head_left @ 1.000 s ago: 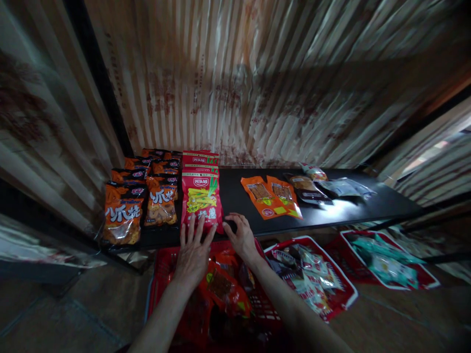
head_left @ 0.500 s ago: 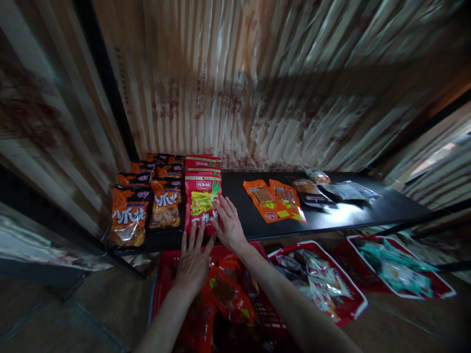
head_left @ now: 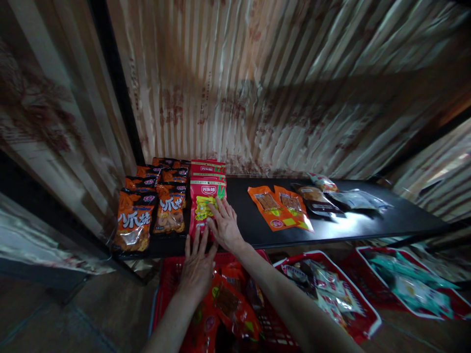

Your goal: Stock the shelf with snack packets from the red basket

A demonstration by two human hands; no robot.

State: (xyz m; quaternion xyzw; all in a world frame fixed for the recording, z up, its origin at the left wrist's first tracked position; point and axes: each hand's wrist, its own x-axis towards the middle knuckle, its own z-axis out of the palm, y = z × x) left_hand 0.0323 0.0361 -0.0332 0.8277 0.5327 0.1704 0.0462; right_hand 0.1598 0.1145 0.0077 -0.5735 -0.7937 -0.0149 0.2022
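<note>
A red snack bag with a yellow and green picture lies at the front of a row of matching bags on the black shelf. My right hand rests on the bag's right side, fingers stretched out over its front. At the bag's lower edge, my left hand touches it with spread fingertips, palm down. Together the hands cover the bag's lower part. Orange-and-black snack bags stand in rows just left of it.
Two orange packets lie farther right, beside a dark packet and a clear silvery one. Below the shelf, a red basket holds orange packets. Two more red baskets stand to its right. A striped curtain hangs behind.
The view has shifted slightly, so the shelf sits a little lower and farther right. My right hand still lies on the red bag, and my left hand stays at its lower edge.
</note>
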